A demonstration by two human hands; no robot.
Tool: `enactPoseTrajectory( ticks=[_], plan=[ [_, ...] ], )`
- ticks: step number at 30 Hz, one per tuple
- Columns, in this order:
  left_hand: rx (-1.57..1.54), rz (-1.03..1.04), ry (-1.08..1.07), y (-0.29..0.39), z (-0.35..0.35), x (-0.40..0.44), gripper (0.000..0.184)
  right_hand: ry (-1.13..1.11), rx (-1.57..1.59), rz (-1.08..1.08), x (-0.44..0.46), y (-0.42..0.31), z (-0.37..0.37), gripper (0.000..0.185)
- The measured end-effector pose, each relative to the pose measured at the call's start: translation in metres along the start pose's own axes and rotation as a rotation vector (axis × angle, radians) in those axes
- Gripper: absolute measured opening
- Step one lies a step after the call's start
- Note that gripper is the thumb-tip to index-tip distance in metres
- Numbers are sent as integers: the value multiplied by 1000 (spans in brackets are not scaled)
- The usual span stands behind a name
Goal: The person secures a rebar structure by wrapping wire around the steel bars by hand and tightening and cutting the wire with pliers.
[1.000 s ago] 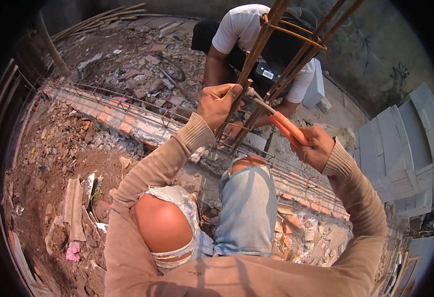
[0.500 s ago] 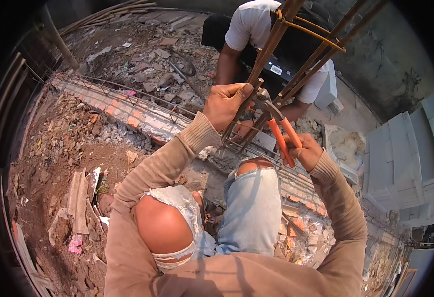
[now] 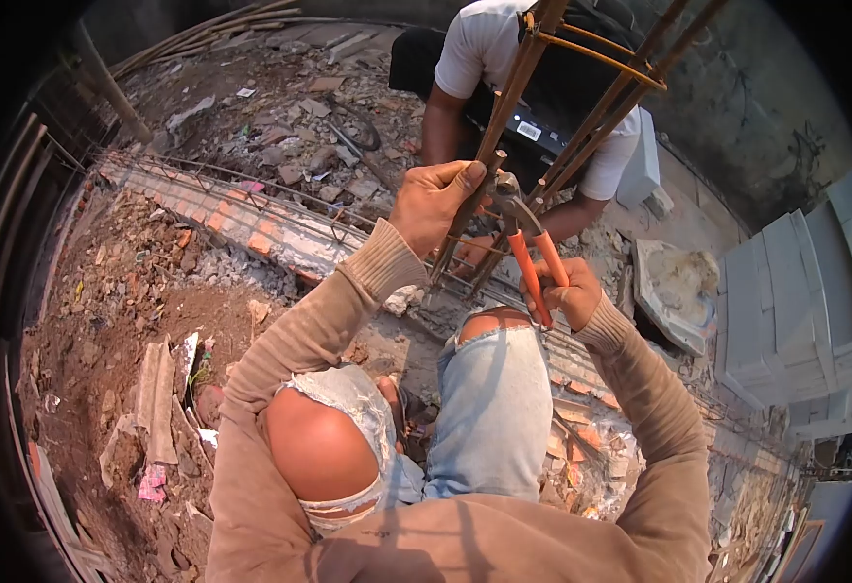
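Observation:
Upright rusty steel bars [image 3: 517, 83] with a bent wire ring [image 3: 596, 56] around them rise in front of me. My left hand [image 3: 433, 206] is closed on the left bar, thumb near a short bar end. In my right hand [image 3: 564, 291] are pincers with orange handles [image 3: 526, 269], the two handles spread apart. The metal jaws point up-left and are at the left bar, just right of my left thumb. Whether they grip a wire is too small to tell.
A co-worker [image 3: 484, 49] crouches behind the bars, a hand [image 3: 474, 255] low near their base. Horizontal bars run along a brick strip [image 3: 241, 225]. Pale blocks [image 3: 785, 301] are stacked right, beside a tray [image 3: 677, 291]. Rubble [image 3: 299, 146] covers the ground.
My right hand has moved left and inward, and the pincers have turned more upright. Their handles have spread from nearly together. My left hand stays on the bar.

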State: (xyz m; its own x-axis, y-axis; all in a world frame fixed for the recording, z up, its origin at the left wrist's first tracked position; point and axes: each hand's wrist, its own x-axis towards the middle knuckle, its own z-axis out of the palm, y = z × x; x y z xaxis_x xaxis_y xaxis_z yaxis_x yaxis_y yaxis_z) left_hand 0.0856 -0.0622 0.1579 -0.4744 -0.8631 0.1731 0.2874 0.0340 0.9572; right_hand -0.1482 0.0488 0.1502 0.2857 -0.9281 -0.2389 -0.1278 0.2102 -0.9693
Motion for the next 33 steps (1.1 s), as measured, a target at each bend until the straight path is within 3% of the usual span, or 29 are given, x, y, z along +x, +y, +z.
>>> enactPoseTrajectory(
  ticks=[13,16,18,22,25,27,28,31,32,33],
  plan=[
    [-25,31,3,-2,3,1,39,-132,11,10,-3,-13,-2,26],
    [-98,73,41,1,11,1,38,-190,167,64,-11,-25,-7,28],
    [-166,72,30,4,9,1,38,-362,287,142,-13,-32,-9,32],
    [-106,66,7,2,4,1,39,-495,502,175,-12,-24,-10,37],
    [-114,32,-8,3,1,0,33,-426,362,125,-16,-33,-2,44],
    [-115,29,-5,3,2,0,33,-130,-46,16,-31,-47,14,62],
    [-113,26,-5,4,2,0,32,-134,-46,17,-31,-47,16,62],
    [-52,15,5,10,2,-3,32,129,-658,-169,-36,-49,16,85],
    [-54,15,3,11,3,-3,32,131,-659,-167,-38,-45,18,85],
    [-55,22,7,11,4,-3,31,324,-1006,-340,-39,-38,22,86]
  ],
)
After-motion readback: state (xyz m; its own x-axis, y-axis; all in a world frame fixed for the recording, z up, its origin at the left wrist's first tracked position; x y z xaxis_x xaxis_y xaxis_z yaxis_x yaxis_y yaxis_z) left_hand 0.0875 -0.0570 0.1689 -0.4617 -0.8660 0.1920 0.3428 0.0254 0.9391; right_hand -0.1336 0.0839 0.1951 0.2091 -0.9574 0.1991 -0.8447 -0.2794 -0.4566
